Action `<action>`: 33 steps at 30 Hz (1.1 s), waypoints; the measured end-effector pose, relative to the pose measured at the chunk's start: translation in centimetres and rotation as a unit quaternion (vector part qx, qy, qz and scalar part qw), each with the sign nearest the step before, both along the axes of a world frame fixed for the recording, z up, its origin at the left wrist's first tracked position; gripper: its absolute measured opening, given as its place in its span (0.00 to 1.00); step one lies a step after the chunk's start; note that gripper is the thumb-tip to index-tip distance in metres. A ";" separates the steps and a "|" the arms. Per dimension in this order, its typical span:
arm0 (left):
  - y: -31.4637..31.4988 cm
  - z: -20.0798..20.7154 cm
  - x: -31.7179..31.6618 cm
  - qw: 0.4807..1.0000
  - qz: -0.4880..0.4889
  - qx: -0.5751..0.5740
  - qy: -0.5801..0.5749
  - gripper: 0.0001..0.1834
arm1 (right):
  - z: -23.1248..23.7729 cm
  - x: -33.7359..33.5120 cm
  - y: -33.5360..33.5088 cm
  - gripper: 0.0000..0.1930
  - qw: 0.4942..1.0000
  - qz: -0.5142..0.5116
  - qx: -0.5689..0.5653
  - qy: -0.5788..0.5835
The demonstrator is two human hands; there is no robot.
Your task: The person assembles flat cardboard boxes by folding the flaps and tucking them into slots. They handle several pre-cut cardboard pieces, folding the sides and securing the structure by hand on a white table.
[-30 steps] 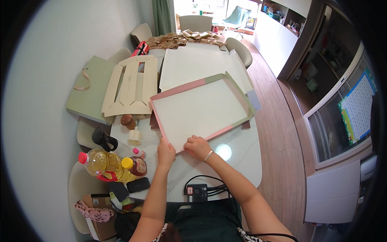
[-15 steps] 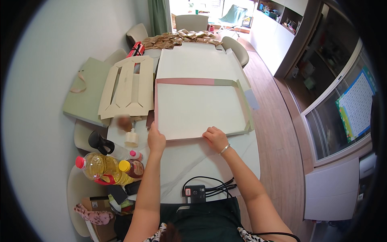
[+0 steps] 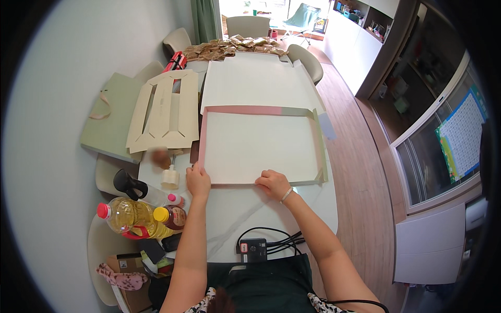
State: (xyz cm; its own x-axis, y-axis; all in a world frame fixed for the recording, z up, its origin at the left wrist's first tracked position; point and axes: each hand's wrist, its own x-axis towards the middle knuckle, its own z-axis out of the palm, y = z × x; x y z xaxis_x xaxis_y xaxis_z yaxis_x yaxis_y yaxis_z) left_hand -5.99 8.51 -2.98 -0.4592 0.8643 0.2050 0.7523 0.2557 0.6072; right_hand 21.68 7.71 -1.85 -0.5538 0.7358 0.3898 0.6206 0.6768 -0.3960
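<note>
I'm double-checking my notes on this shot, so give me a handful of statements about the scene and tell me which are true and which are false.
1. The left hand is at the near left corner of the shallow box. True.
2. Both hands are on the far edge of the box. False: the right hand touches the near edge.
3. The oil bottle has a red cap. True.
4. Both wrists are bare. False: a bracelet is on the right one.
5. Crumpled brown paper lies at the far end of the table. True.
6. The inside of the box is black. False: it is white.
</note>
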 end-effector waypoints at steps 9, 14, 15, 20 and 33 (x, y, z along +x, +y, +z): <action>-0.2 -1.3 -1.1 0.998 -0.030 0.042 -0.044 0.21 | 0.1 -0.6 -0.3 0.01 1.000 0.017 0.000 0.009; -1.2 1.2 1.1 0.979 0.050 0.123 0.154 0.16 | 0.3 -0.6 -0.4 0.00 1.000 0.016 -0.008 0.013; -1.5 1.9 2.0 0.973 -0.005 0.161 0.164 0.16 | 0.3 -0.6 -0.5 0.00 1.000 0.015 -0.009 0.014; -3.3 4.0 7.2 0.907 -0.393 0.142 0.046 0.14 | -0.1 -0.5 -0.2 0.01 0.999 0.002 -0.036 0.015; -1.6 4.2 6.8 0.864 -0.465 0.161 0.103 0.04 | 2.8 6.5 -0.9 0.03 0.989 -0.064 -0.126 -0.046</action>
